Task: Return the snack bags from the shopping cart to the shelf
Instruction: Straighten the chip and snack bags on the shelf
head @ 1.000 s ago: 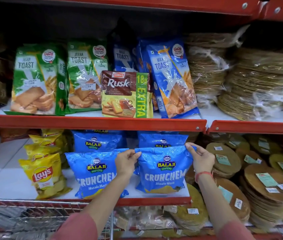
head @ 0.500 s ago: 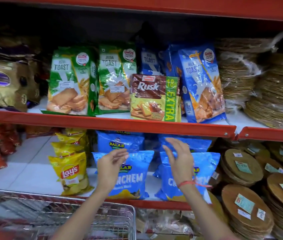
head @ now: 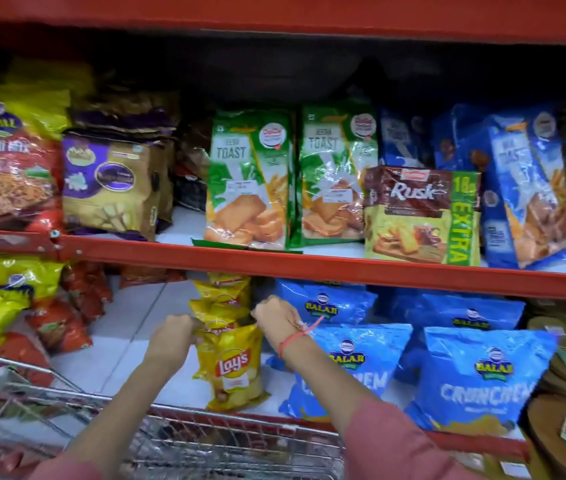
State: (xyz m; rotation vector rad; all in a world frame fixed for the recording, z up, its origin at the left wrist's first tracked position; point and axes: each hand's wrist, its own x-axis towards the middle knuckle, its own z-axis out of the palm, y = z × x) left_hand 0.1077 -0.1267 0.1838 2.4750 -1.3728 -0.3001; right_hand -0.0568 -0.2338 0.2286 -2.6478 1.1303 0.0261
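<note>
Head view, hands (head: 172, 336) shifted to Lay's bags (head: 231, 365)

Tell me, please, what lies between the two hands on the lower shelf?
In the head view, the yellow chips bags stand between the left hand and the right hand; both hands grip the bags' tops.

a grocery shop, shown by red shelves (head: 309, 268) stocked with packaged snacks, a wire shopping cart (head: 205, 445) parked below
</note>
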